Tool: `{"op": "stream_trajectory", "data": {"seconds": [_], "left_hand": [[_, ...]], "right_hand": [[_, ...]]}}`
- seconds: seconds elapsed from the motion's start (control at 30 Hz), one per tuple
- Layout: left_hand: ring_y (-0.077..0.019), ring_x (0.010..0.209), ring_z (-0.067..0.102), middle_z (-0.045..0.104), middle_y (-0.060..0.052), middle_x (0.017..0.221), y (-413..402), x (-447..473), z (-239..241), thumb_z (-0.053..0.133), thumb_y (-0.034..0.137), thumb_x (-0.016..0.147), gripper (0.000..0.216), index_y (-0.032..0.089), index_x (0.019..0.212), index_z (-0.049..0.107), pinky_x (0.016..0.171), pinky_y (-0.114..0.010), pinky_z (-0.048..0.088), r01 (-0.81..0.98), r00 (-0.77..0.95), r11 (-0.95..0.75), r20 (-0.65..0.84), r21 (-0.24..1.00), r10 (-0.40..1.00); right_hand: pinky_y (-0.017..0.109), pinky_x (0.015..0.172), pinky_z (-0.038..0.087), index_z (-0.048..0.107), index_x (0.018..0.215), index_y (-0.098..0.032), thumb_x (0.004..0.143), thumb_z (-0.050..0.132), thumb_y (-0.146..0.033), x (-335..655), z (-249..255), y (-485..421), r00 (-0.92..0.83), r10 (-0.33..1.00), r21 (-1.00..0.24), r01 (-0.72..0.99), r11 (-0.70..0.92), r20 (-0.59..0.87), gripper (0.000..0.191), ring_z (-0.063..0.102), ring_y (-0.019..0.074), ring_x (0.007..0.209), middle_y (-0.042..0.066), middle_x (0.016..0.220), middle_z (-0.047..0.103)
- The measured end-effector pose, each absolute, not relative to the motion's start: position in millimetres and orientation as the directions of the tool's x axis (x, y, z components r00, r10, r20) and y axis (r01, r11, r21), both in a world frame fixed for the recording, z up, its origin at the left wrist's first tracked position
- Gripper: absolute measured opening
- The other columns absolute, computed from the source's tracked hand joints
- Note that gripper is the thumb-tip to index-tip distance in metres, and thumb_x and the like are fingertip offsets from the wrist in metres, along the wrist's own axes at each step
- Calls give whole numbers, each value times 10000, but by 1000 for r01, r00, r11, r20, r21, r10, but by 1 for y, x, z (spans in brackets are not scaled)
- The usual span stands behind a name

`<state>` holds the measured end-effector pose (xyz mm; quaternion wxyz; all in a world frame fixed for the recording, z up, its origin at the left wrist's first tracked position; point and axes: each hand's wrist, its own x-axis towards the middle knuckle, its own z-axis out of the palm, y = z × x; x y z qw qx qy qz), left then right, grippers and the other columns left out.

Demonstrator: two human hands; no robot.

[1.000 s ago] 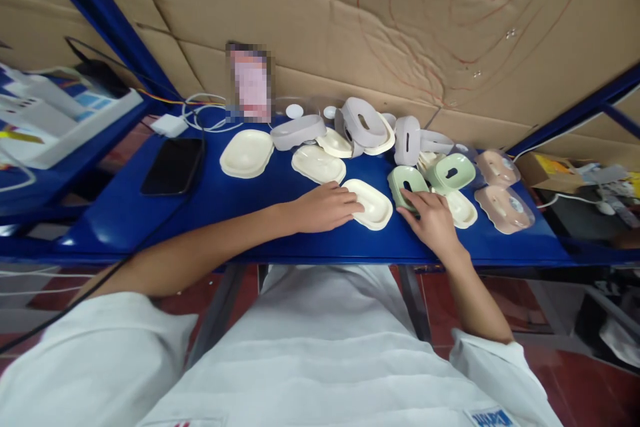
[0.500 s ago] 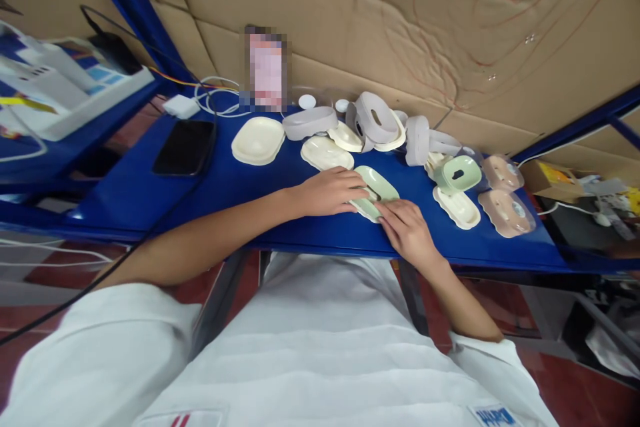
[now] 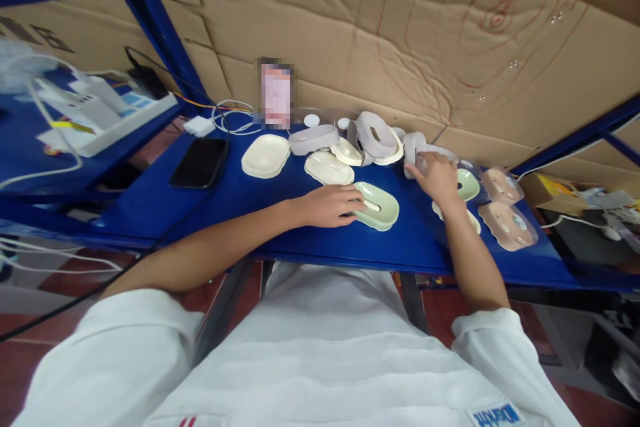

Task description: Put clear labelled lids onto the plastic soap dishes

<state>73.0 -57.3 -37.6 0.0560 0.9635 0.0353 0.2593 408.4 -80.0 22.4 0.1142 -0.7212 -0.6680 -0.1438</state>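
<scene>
My left hand point(image 3: 334, 205) closes over the left rim of a light green oval dish point(image 3: 385, 212) near the table's front. In the middle of this dish is a dark slot with a pale strip across it. My right hand point(image 3: 437, 177) reaches over the parts on the right, thumb apart from its fingers, beside an upright grey oval ring point(image 3: 413, 141). Whether it touches the ring I cannot tell. Under and beside the right wrist lie a green cup-like piece point(image 3: 469, 185) and a cream tray, both partly hidden.
Cream dishes point(image 3: 266, 155) and grey oval pieces point(image 3: 313, 139) line the back of the blue table point(image 3: 310, 247). Two tan pieces under clear covers point(image 3: 507, 223) lie at the right. A black phone point(image 3: 199, 163) and white cables are at the left; cardboard point(image 3: 325, 27) stands behind.
My right hand has left the green dish and moved right and away from me, to the grey pieces. My left hand stays at the dish's left side. The view has shifted slightly.
</scene>
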Motion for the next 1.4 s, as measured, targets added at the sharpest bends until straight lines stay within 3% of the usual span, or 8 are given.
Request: {"op": "stream_trajectory", "data": {"seconds": [0.2,0.37,0.5,0.7,0.87,1.1,1.23,1.4], "left_hand": [[-298,1269,704,741,-162,1375,-56,69,-34,624,314,1106,381,190,1464,664,1087,-442,555,112,885,-989,443,95,142],[-290,1251,694,761,-143,1302,-56,70,-33,636,337,1102,314,204,1378,707,1052,-413,520,114,898,-990,419,79,137],[-270,1179,694,772,-115,1209,-56,71,-32,626,344,1105,221,204,1222,750,1004,-386,505,107,909,-993,400,42,115],[-263,1114,697,764,-108,1141,-63,71,-31,595,401,1121,259,202,1173,752,963,-381,510,76,903,-997,423,8,72],[-250,1085,701,765,-98,1116,-68,73,-32,603,391,1119,245,196,1143,749,956,-373,516,53,888,-999,456,2,48],[-246,1060,699,760,-100,1102,-68,73,-32,644,348,1099,198,180,1136,744,916,-363,516,36,895,-999,446,-38,15],[-244,1041,699,758,-99,1110,-68,73,-32,637,350,1106,206,173,1139,737,896,-368,518,31,896,-998,443,-58,3],[-239,1047,705,758,-101,1089,-67,73,-32,632,341,1113,207,169,1133,745,912,-344,542,22,892,-999,452,-47,-2]], "right_hand": [[454,986,541,745,1270,-147,1079,498,-453,400,11,-97,148,815,-157,985,-70,560,437,753,341,1066,169,1132,808],[532,1074,491,717,1291,-155,1040,529,-432,396,13,-105,124,801,-95,992,-84,586,418,710,375,1120,170,1118,785],[610,1090,453,674,1414,-116,1040,529,-356,386,6,-102,65,839,-16,998,-68,540,467,630,437,1262,243,1372,711],[536,1173,409,704,1441,-224,1157,407,-380,346,20,-96,-444,794,4,874,486,415,439,619,341,1343,135,1418,736],[535,1199,381,667,1487,-192,1174,417,-371,276,53,-36,-593,704,-5,763,646,390,439,599,338,1402,141,1500,701],[479,1242,315,451,1608,-11,1127,518,-127,204,62,70,-526,830,102,850,516,184,500,534,300,1468,194,1578,607],[543,1236,335,610,1428,-27,1102,583,-150,194,61,86,-472,865,126,881,456,170,350,536,359,1456,225,1527,621],[460,1206,369,586,1310,13,1187,310,-174,210,76,49,-475,829,151,880,451,294,355,549,307,1406,192,1494,569]]}}
